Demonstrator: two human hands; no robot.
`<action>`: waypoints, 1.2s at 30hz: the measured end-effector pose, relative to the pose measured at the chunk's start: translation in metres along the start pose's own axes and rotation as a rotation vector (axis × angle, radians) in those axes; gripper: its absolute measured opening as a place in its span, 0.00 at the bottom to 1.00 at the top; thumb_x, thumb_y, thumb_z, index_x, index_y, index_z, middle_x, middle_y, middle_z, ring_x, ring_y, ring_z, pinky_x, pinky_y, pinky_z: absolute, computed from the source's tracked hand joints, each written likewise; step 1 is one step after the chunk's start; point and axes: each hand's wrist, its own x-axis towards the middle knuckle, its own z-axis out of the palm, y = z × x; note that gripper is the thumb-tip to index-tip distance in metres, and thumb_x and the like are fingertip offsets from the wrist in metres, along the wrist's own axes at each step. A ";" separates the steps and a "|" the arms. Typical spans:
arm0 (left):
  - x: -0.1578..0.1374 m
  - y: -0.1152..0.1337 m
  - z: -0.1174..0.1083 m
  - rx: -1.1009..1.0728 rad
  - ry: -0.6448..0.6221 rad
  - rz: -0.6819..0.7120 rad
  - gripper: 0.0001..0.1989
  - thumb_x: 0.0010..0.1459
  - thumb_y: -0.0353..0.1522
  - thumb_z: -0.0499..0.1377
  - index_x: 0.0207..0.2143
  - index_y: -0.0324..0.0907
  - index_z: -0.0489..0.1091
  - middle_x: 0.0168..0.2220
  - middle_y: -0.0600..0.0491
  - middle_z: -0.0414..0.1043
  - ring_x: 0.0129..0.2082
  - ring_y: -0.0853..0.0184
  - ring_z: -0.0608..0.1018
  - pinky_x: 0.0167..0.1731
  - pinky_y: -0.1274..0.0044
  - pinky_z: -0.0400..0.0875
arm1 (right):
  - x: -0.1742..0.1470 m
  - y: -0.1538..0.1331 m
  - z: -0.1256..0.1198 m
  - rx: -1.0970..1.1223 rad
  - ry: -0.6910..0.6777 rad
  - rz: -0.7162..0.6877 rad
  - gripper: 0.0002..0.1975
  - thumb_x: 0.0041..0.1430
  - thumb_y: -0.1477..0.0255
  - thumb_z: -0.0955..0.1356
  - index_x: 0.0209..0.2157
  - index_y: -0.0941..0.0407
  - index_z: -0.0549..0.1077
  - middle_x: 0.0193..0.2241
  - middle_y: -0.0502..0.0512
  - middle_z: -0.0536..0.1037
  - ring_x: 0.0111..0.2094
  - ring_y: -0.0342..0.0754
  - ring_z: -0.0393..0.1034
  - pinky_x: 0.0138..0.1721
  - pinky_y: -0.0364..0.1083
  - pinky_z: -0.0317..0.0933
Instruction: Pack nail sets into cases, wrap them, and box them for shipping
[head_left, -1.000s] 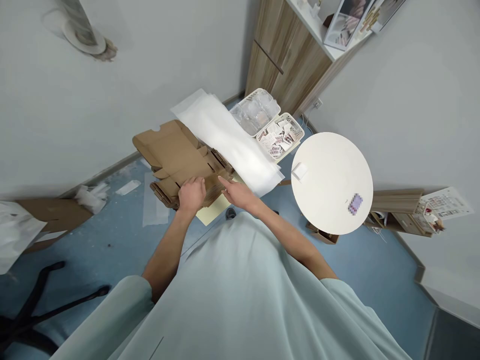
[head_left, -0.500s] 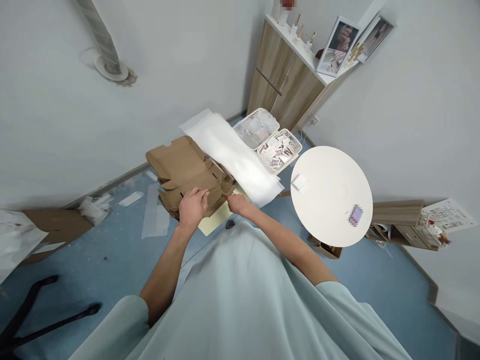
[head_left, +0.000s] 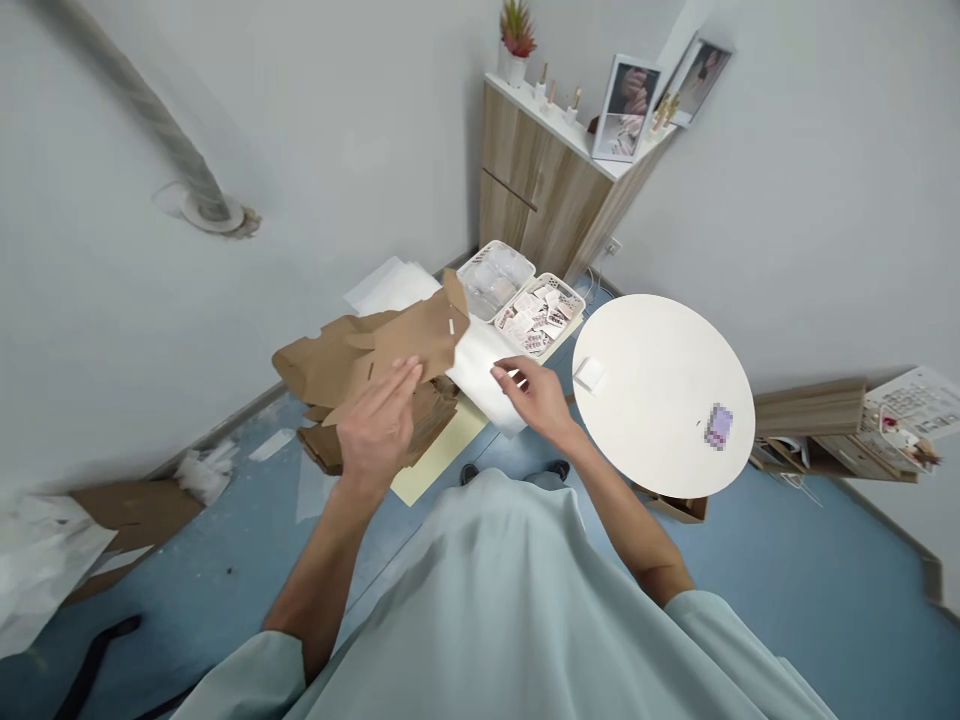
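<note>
Left hand (head_left: pixel 375 425) lay over the cardboard blank (head_left: pixel 412 335), fingers nearly straight and pressed together; couldn't tell whether the thumb pinched it from below. Right hand (head_left: pixel 534 398) was over the white sheets (head_left: pixel 484 365), apart from the cardboard, fingers loosely curved with a gap between them and the thumb. The cardboard blank sat in front of the person, left of centre, tilted, its far end overlapping the white sheets; a slot near that end showed white, another near the left hand showed dark. More folded cardboard (head_left: pixel 431 418) was stacked under it, with a pale yellow surface (head_left: pixel 442 460) showing along the near edge. Just past the white sheets, two white baskets side by side: left basket (head_left: pixel 475 256) had clear plastic packaging (head_left: pixel 491 285), right basket (head_left: pixel 576 304) had printed cards (head_left: pixel 534 320) in a loose heap. Off to the right, a round white surface (head_left: pixel 660 410) carried a small white object (head_left: pixel 589 374) near its left edge and a pixelated purple item (head_left: pixel 720 427) near its right. Wood-grain cabinet (head_left: pixel 555 170) stood behind the baskets.
</note>
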 end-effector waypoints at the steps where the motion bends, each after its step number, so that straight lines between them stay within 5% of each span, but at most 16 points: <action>1: 0.004 0.007 0.010 -0.021 -0.009 0.108 0.25 0.80 0.32 0.50 0.70 0.52 0.78 0.62 0.51 0.85 0.66 0.56 0.84 0.70 0.58 0.81 | -0.004 -0.003 -0.019 0.045 0.078 0.017 0.23 0.77 0.48 0.67 0.52 0.51 0.83 0.47 0.57 0.88 0.41 0.52 0.83 0.44 0.49 0.75; 6: 0.027 0.051 0.074 -0.136 -0.084 0.550 0.31 0.79 0.23 0.48 0.79 0.47 0.65 0.68 0.47 0.80 0.70 0.59 0.80 0.71 0.64 0.79 | -0.028 0.009 -0.089 0.119 0.404 0.130 0.34 0.62 0.42 0.77 0.58 0.51 0.76 0.46 0.56 0.87 0.34 0.50 0.80 0.40 0.50 0.75; 9: 0.036 0.080 0.119 -0.187 -0.178 0.668 0.35 0.78 0.20 0.47 0.82 0.47 0.58 0.70 0.46 0.78 0.73 0.60 0.76 0.72 0.63 0.78 | -0.045 0.043 -0.119 0.099 0.556 0.231 0.28 0.64 0.46 0.76 0.53 0.52 0.76 0.44 0.56 0.87 0.33 0.50 0.80 0.41 0.52 0.76; 15: 0.032 0.137 0.230 -0.293 -0.410 0.769 0.33 0.79 0.21 0.45 0.81 0.47 0.60 0.71 0.46 0.76 0.74 0.60 0.75 0.72 0.61 0.79 | -0.096 0.141 -0.176 0.183 0.750 0.453 0.18 0.64 0.54 0.71 0.48 0.52 0.75 0.45 0.58 0.88 0.37 0.54 0.83 0.43 0.54 0.76; 21: 0.000 0.184 0.355 -0.340 -0.633 0.881 0.33 0.78 0.20 0.47 0.79 0.45 0.63 0.71 0.45 0.76 0.76 0.60 0.73 0.72 0.62 0.78 | -0.158 0.259 -0.220 0.325 0.765 0.656 0.17 0.60 0.54 0.71 0.42 0.52 0.73 0.42 0.59 0.88 0.41 0.56 0.84 0.43 0.53 0.77; 28: -0.057 0.212 0.464 -0.202 -1.051 0.853 0.32 0.75 0.20 0.46 0.77 0.40 0.67 0.74 0.41 0.73 0.78 0.58 0.70 0.76 0.60 0.70 | -0.220 0.386 -0.230 0.425 0.685 0.810 0.18 0.56 0.53 0.71 0.41 0.51 0.73 0.41 0.59 0.88 0.43 0.57 0.84 0.47 0.54 0.77; 36: -0.098 0.218 0.512 -0.025 -1.363 0.778 0.36 0.70 0.16 0.46 0.77 0.36 0.67 0.77 0.37 0.67 0.80 0.56 0.66 0.76 0.62 0.69 | -0.230 0.470 -0.207 0.372 0.537 1.027 0.11 0.57 0.62 0.69 0.40 0.51 0.74 0.40 0.58 0.89 0.44 0.56 0.85 0.47 0.52 0.77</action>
